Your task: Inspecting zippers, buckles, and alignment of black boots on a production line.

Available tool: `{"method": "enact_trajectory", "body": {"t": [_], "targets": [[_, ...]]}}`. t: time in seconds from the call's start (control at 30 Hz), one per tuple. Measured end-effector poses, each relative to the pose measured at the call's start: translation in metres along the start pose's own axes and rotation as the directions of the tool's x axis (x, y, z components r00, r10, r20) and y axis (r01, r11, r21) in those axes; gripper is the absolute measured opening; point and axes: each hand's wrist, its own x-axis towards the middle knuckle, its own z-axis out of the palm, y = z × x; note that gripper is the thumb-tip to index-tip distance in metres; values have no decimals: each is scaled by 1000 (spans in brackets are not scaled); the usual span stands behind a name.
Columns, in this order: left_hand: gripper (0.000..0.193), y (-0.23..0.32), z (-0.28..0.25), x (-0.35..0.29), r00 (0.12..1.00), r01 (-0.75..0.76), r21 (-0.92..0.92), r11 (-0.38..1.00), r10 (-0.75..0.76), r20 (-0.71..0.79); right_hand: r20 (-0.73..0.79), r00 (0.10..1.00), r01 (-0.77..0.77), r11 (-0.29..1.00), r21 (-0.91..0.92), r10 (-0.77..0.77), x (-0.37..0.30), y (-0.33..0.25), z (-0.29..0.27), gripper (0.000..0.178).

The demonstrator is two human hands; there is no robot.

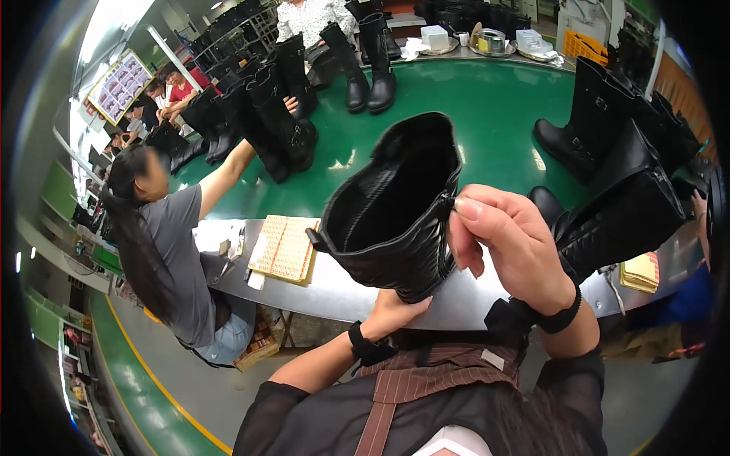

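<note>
I hold a black quilted boot point(395, 213) up in front of me, its open shaft facing me so the dark lining shows. My left hand point(395, 311) grips it from below, at the lower part of the boot. My right hand point(509, 243) pinches the zipper edge on the boot's right side between thumb and fingers. Both wrists wear black bands.
A green conveyor belt point(487, 99) carries several black tall boots point(281, 121), with more boots point(608, 144) at right. A steel work ledge point(334, 292) holds a yellow patterned sheet point(285, 247). A seated co-worker point(167, 251) in grey reaches toward boots at left. Trays and boxes point(494, 39) stand at the back.
</note>
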Motion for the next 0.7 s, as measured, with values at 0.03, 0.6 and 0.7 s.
{"method": "enact_trajectory", "body": {"t": [0.03,0.6,0.7], "targets": [[34,-1,0,1,1000,-7,-6,1000,7,1,-4,1000,-4,1000,2,4,0,3,-3,36],[54,78,-21,16,988,150,-501,852,-146,48,-483,869,-224,956,-190,108,-49,120,-72,27],[51,85,-19,16,992,117,-498,859,-129,11,-537,829,-278,948,-155,156,-57,128,-73,35]]}}
